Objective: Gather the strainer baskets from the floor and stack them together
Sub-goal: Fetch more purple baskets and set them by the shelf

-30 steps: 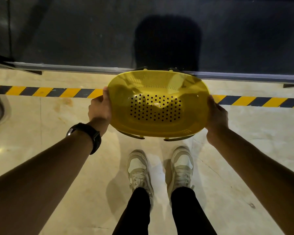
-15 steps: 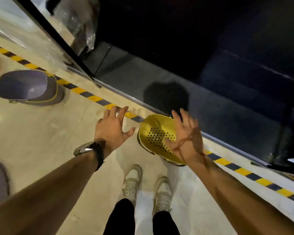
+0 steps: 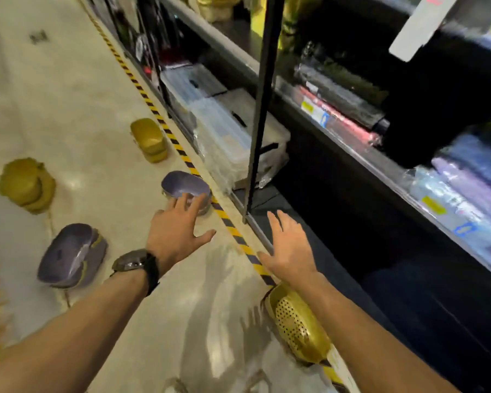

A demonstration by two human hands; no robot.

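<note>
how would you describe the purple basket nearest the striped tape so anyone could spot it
Follow the black-and-yellow floor tape running along the shelving. Just beside it sits a purple strainer basket, partly behind the left hand's fingers. The other purple basket lies farther out on the open floor, tipped on its side.

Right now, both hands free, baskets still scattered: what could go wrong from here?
1. The yellow strainer sits on the striped tape under the right forearm, near the feet; a step could kick or crush it.
2. The left hand reaches toward the purple basket by the shelf post; the right hand might clip the post.
3. The view is blurred, so the grab may miss.
</note>
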